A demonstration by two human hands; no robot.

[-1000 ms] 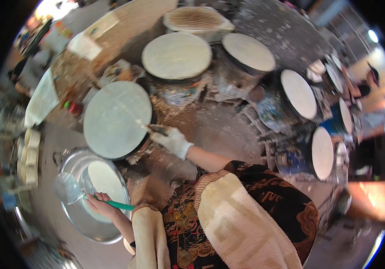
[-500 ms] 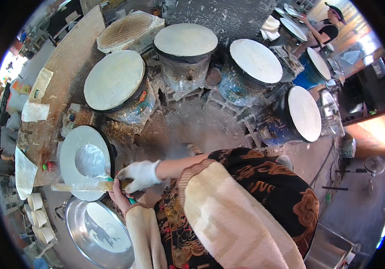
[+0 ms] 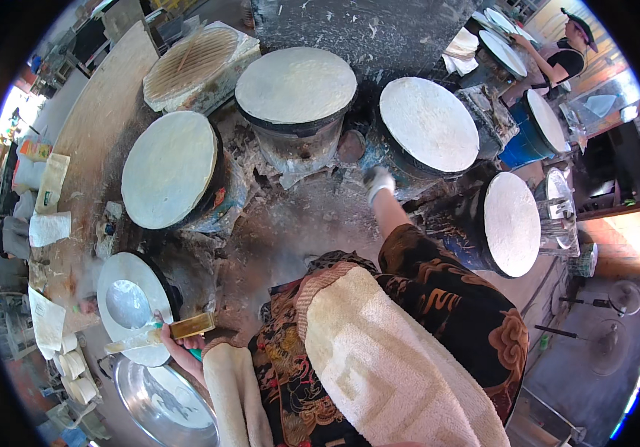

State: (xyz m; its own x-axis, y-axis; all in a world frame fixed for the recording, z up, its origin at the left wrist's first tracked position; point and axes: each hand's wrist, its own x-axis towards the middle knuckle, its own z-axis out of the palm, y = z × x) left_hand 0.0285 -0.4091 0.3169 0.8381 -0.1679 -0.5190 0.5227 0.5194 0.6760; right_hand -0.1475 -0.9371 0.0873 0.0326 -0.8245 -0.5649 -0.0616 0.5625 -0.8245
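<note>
My left hand [image 3: 175, 341] is closed round a flat wooden scraper [image 3: 193, 325] with a pale, batter-coated end, and a green handle [image 3: 195, 353] sticks out beside its fingers. It sits at the near edge of a round griddle [image 3: 157, 287]. A pale ring covers this griddle around a shiny grey middle [image 3: 128, 304]. Just below is a wide metal basin [image 3: 130, 395] with white batter [image 3: 186, 413] inside. My right arm shows only as a cream sleeve [image 3: 379, 357]; its hand is hidden from view.
Several pale-topped round griddles [image 3: 295, 86] on drum stoves curve around me. At left runs a long wooden table [image 3: 85, 149] with cloths. My foot [image 3: 381, 182] is on the floor near the far right stoves. A co-worker [image 3: 558, 63] stands at the far right.
My gloved right hand was beside the scraper at my left hand and has now gone out of view. My foot has stepped forward between the stoves, and the view has shifted.
</note>
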